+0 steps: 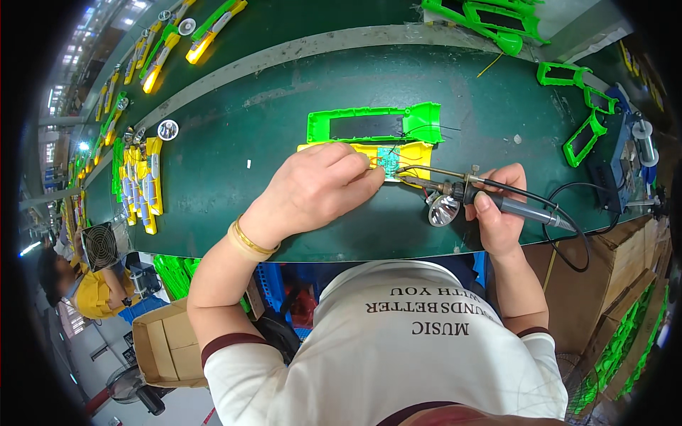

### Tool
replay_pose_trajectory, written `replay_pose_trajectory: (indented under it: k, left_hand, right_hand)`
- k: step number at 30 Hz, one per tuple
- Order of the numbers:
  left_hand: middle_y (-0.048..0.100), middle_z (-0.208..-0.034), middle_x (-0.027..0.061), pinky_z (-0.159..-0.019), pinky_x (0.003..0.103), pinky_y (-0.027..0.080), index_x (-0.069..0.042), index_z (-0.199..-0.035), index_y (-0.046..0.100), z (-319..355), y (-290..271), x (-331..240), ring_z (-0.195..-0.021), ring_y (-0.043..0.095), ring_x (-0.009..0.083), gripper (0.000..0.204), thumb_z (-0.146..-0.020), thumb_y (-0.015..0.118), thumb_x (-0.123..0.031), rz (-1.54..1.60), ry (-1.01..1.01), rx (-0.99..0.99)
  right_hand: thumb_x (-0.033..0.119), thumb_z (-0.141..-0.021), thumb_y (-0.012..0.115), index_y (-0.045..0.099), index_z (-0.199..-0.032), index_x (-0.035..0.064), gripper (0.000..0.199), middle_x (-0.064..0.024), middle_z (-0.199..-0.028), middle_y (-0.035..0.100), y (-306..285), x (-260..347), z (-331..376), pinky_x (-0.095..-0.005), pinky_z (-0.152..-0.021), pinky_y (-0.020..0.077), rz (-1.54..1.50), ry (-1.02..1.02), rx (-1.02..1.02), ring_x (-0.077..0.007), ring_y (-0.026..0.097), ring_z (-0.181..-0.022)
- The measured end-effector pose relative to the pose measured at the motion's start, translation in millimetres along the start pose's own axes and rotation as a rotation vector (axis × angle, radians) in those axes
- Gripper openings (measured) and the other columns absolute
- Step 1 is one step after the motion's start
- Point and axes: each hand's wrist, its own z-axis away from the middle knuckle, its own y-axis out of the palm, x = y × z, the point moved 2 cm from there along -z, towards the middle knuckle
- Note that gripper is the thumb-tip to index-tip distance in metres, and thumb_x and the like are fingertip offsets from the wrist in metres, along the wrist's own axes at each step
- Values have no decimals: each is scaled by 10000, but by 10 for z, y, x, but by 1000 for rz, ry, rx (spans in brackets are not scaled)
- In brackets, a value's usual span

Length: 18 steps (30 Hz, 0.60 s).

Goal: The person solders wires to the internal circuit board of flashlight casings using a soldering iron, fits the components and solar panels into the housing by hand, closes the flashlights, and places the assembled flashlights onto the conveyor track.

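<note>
At the frame's centre the left hand (323, 186) presses closed fingers on the yellow housing (408, 153) while the right hand (497, 213) grips a soldering iron (490, 199) at its circuit board (389, 160), soldering apparently midway, green cover (373, 124) unfitted.

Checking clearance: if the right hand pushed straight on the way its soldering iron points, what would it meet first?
Probably the small circuit board in the yellow housing, beside the left hand's fingers; depth is unclear. The right hand holds the soldering iron.

Bright, sharp centre; dark, warped rim.
</note>
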Motion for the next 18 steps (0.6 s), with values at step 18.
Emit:
replay_pose_trajectory:
  k: [18]
  left_hand:
    - [497,-770,25,-517,258,470,-93,-858,643,-50,58,9,-677,541,155,228,-633,654,-60,-49,11,17]
  right_hand:
    - [160,-811,603,374,-909,49,272,-79,-805,497,-37,104,-79,-210,-470,400,-183,29,-158,-97,463,-520]
